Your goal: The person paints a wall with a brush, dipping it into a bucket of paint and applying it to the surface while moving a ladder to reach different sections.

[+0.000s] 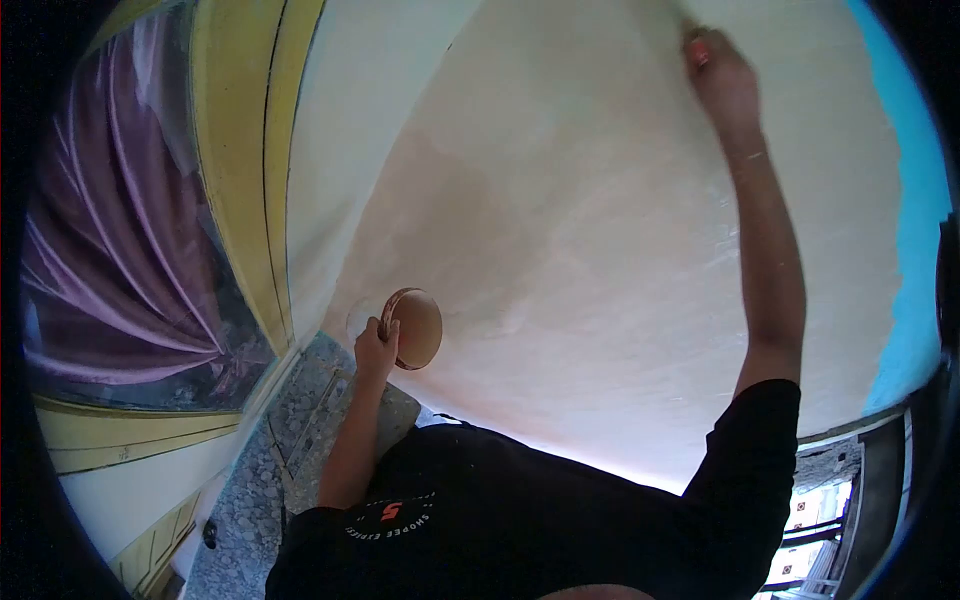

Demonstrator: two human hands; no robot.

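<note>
My left hand (374,350) grips the rim of a round paint tub (418,330), fingers wrapped over its edge. Beige paint fills the tub's opening. High on the right, my right hand (728,90) is closed around the red handle (700,48) of what looks like a paintbrush. Its head is blurred against the wall (560,240), near the top edge of the view. The wall is a patchy beige, darker and damp-looking around the middle and paler at the left.
A strip of bright blue wall (915,270) runs down the right. To the left, a yellow frame (235,130) borders a window with a purple curtain (120,220). A speckled stone ledge (245,510) lies low on the left. Metal framing (880,500) stands at lower right.
</note>
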